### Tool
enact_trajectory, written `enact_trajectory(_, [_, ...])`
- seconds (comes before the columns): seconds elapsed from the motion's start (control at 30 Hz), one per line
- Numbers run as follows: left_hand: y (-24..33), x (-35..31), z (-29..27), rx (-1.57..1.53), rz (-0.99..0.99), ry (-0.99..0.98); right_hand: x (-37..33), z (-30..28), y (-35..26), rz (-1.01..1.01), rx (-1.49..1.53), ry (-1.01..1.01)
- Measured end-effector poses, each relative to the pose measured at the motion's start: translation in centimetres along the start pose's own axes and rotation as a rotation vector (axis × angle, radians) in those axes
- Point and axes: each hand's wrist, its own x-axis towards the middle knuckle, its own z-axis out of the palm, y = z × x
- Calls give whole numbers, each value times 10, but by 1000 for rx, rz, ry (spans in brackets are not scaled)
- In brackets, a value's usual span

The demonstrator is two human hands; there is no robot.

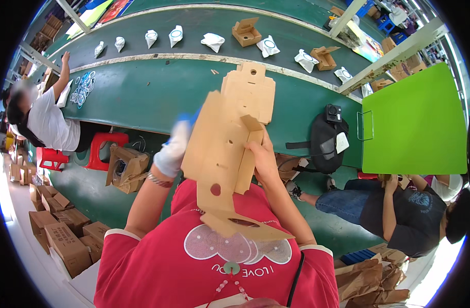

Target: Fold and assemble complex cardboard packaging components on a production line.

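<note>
A flat brown cardboard box blank (209, 138), partly folded, is held up in front of my chest. One flap stands up on its right side, and a lower panel with a cut-out hangs toward my shirt. My right hand (263, 158) grips its right side, thumb on the inner face. Close by the blank's left edge is my left hand (173, 151), in a white glove with blue at the fingers; motion smears it, so its fingers cannot be made out. Beyond the held piece, more flat cardboard blanks (253, 95) lie on the green table (137, 92).
Along the far belt (142, 51) sit white wrapped packages (213, 42) and open small boxes (246, 32). A black bag (325, 143) and a green board (414, 123) are at right. Co-workers sit left and right. Cartons (68, 246) and a red stool (104, 149) stand at left.
</note>
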Motion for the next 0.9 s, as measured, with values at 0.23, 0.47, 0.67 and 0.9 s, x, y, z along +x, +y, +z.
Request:
enact_trajectory(0.23, [2, -2, 31, 353, -20, 125, -12, 26, -10, -54, -5, -3])
enact_trajectory(0.47, [-31, -3, 19, 232, -102, 438, -11, 26, 8, -95, -55, 11])
enact_trajectory(0.67, [-61, 27, -11, 499, 458, 529, 0, 25, 12, -60, -40, 72])
enact_trajectory(0.9, [-76, 2, -15, 872, 341, 322, -9, 13, 11, 189, 211, 114])
